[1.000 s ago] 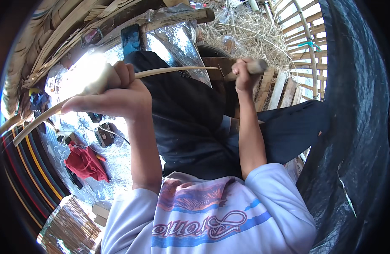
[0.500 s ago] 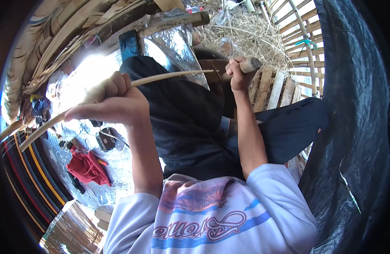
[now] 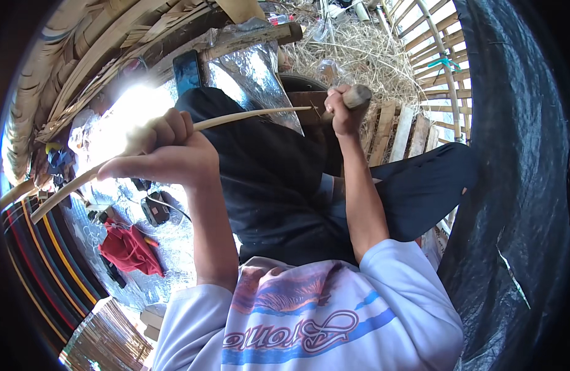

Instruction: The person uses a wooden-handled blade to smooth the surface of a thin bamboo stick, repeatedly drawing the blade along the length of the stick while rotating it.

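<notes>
My left hand (image 3: 167, 148) is closed around a long, slightly curved strip of pale wood or bamboo (image 3: 254, 114), its thumb lying along the strip. One end sticks out to the lower left past the thumb; the other points right across my raised knee. My right hand (image 3: 345, 114) is wrapped round the thick, round wooden handle (image 3: 357, 97) of a tool. A thin dark edge shows between that fist and the strip's right tip. Whether it touches the tip I cannot tell, and the rest of the tool is hidden.
My crossed legs in dark trousers (image 3: 266, 179) fill the middle. Silvery sheeting at left bears a phone (image 3: 187, 71), a red cloth (image 3: 130, 248) and a black device with a cord (image 3: 155, 209). Straw (image 3: 365, 59), wooden slats (image 3: 399, 136) and a black plastic sheet (image 3: 520, 185) lie ahead and right.
My right hand and the tool handle have shifted slightly left. The left hand still grips the strip in nearly the same place.
</notes>
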Tool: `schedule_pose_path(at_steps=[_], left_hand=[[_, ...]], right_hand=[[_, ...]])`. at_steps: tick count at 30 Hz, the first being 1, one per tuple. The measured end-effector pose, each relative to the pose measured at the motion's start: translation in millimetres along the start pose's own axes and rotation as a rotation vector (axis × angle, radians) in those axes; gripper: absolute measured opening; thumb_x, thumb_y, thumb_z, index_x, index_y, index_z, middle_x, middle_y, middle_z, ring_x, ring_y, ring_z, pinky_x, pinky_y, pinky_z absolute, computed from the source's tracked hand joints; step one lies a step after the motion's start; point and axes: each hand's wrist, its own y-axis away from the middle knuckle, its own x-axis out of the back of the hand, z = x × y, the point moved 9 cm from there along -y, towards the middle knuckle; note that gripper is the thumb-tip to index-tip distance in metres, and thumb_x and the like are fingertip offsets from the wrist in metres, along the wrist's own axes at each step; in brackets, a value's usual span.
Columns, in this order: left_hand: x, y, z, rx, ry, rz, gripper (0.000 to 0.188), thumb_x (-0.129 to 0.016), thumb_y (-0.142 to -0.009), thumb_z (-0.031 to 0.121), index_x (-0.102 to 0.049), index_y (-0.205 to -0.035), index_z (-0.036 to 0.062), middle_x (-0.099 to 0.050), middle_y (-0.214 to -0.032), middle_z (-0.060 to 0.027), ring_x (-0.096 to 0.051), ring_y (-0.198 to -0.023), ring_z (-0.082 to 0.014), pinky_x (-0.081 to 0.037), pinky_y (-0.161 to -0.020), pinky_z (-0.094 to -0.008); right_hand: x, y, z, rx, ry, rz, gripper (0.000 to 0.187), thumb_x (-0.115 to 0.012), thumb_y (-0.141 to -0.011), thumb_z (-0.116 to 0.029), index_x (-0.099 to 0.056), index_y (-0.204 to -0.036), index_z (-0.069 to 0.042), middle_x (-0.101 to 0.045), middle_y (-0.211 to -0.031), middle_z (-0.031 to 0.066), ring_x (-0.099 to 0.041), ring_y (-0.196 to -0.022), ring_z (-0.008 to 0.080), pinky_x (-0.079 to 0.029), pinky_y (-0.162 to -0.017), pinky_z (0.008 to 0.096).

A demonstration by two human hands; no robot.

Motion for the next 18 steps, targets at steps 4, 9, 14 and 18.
schedule_pose_path(at_steps=[4, 9, 14, 18], left_hand=[[-1.4, -1.0, 0.2, 0.000, 0.041, 0.031, 0.063, -0.017, -0.079, 0.077, -0.008, -0.060, 0.0178, -0.007, -0.049, 0.0055, -0.007, -0.043, -0.0072, -0.006, -0.042, -0.0247], [-8.4, -0.7, -2.5, 0.010, 0.024, -0.036, 0.064, -0.019, -0.078, 0.078, -0.009, -0.060, 0.0175, -0.007, -0.049, 0.0056, -0.007, -0.044, -0.0071, -0.006, -0.042, -0.0249], [-1.8, -4.5, -2.9, 0.004, -0.005, 0.029, 0.064, -0.018, -0.078, 0.078, -0.009, -0.060, 0.0177, -0.006, -0.049, 0.0055, -0.008, -0.044, -0.0073, -0.006, -0.042, -0.0251], [-0.6, -0.5, -4.2, 0.015, -0.014, 0.063, 0.064, -0.018, -0.077, 0.079, -0.009, -0.061, 0.0181, -0.006, -0.048, 0.0055, -0.008, -0.043, -0.0073, -0.006, -0.042, -0.0244]], right_hand=[[13.7, 0.3, -4.8, -0.016, -0.201, 0.076, 0.012, -0.058, -0.075, 0.000, -0.053, -0.064, -0.003, -0.051, -0.052, 0.0005, -0.047, -0.043, 0.0070, -0.036, -0.042, 0.0211], [1.4, 1.2, -24.0, -0.069, -0.249, 0.032, 0.012, -0.052, -0.079, -0.002, -0.044, -0.070, -0.004, -0.043, -0.056, 0.0028, -0.043, -0.048, 0.0109, -0.035, -0.046, 0.0238], [-5.9, -6.8, -25.2, -0.077, -0.221, -0.021, 0.012, -0.050, -0.079, -0.002, -0.044, -0.069, -0.004, -0.043, -0.056, 0.0034, -0.042, -0.048, 0.0110, -0.035, -0.047, 0.0243], [-3.8, 2.1, -21.7, -0.056, -0.035, -0.015, 0.011, -0.052, -0.078, -0.001, -0.047, -0.068, -0.003, -0.046, -0.056, 0.0036, -0.043, -0.048, 0.0105, -0.037, -0.048, 0.0245]])
